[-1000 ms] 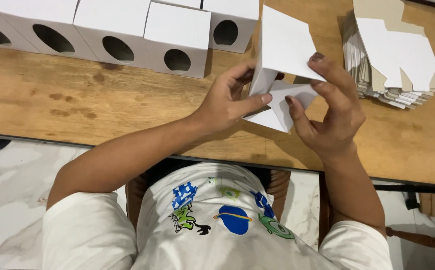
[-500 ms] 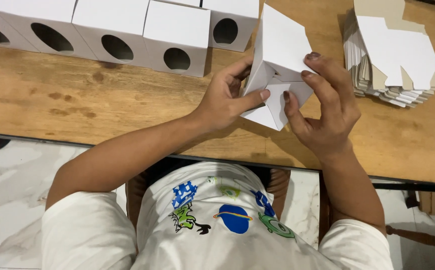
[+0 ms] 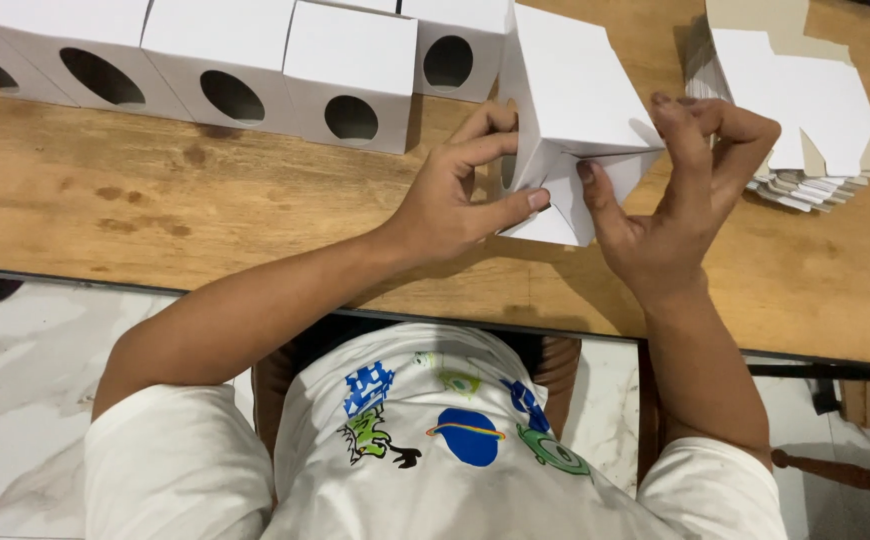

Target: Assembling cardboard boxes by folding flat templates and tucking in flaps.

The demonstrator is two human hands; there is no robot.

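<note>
Seen from the head camera, a seated person in a white printed shirt (image 3: 435, 440) works a white cardboard box (image 3: 570, 95) at the upper centre of the frame, above a wooden table (image 3: 155, 210). The left hand (image 3: 455, 195) grips the box's near side, fingers curled on its left face and thumb pressed to a bottom flap (image 3: 565, 195). The right hand (image 3: 680, 200) closes on the box's right edge, thumb under the flap, fingertips on the upper corner. Across the upper left, a row of folded boxes (image 3: 225, 60) with oval cut-outs stands on the table, the nearest just beside the held box. A stack of flat cardboard sheets (image 3: 805, 110) lies at the upper right.
</note>
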